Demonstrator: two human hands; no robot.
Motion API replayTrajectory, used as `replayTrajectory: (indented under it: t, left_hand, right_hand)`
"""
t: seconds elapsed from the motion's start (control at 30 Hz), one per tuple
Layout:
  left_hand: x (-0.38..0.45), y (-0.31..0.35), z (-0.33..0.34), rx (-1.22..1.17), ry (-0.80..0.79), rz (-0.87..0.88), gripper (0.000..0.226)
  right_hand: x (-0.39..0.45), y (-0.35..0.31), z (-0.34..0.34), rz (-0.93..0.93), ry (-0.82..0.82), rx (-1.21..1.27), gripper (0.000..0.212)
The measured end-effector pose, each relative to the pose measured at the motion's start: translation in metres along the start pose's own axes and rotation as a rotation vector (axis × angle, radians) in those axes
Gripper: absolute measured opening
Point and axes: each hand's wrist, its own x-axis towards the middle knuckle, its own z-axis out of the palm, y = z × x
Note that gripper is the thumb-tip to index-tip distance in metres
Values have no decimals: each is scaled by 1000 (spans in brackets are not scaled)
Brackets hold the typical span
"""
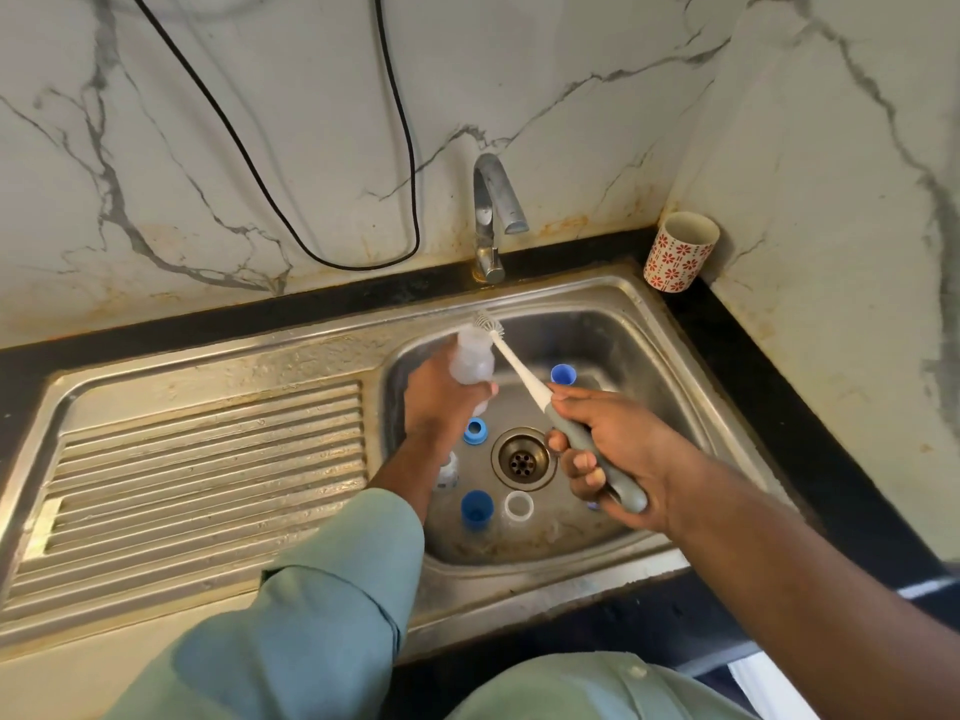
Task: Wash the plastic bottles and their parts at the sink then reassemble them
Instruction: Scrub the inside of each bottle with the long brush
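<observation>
Head view: left hand fingers wrapped round the clear bottle, above the drain, mouth tilted up toward the tap. Right hand fist-grips the brush; bristle head just beside the mouth, shaft angled across it, not yet inserted.

No text, label, brand or number can be read anywhere here; the cup on the worktop carries only a red flower pattern, no lettering.
</observation>
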Motion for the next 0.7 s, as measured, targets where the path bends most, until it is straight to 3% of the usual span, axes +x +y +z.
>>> replayTrajectory:
  t: [0.17,0.6,0.7]
  left_hand:
    - [-5,7,-4,20,83,11,65]
    - [-18,5,-7,29,41,-100,62]
    - [-17,6,-5,102,-7,-44,62]
  right_hand:
    - [-8,4,-5,-17,-36,-1,22]
    - [-28,9,-12,-5,-73,-32,23]
    - [-27,4,-19,6,-67,-52,22]
